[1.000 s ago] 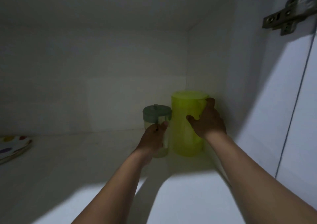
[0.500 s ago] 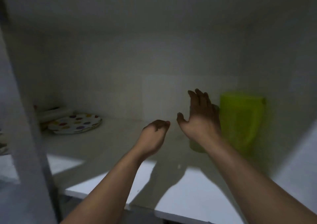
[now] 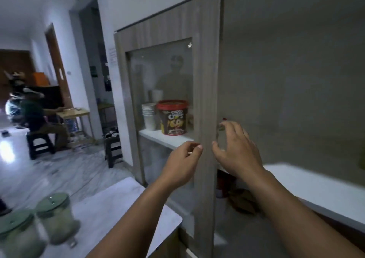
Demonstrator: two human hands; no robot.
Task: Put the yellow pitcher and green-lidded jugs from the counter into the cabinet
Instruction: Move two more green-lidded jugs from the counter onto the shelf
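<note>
Two clear jugs with green lids stand on the white counter (image 3: 126, 198) at the bottom left, one jug (image 3: 55, 216) behind the other (image 3: 17, 236). Only a yellow-green sliver at the right edge shows of the yellow pitcher (image 3: 362, 160), on the white cabinet shelf (image 3: 316, 186). My left hand (image 3: 183, 162) hangs loosely curled and empty in front of the wooden door frame (image 3: 205, 91). My right hand (image 3: 237, 149) is spread and empty at the mouth of the open compartment, just right of that frame.
Behind the glass door (image 3: 164, 75) stand a red-lidded chocolate cereal tub (image 3: 173, 117) and stacked paper cups (image 3: 149, 115). A seated person (image 3: 33, 117) and a small table (image 3: 75, 113) are far left. A dark stool (image 3: 112, 149) stands on the floor near the cabinet.
Both hands let go of the jug and pitcher and drew back out of the cabinet. The view swung left, so the counter jugs and the room appear.
</note>
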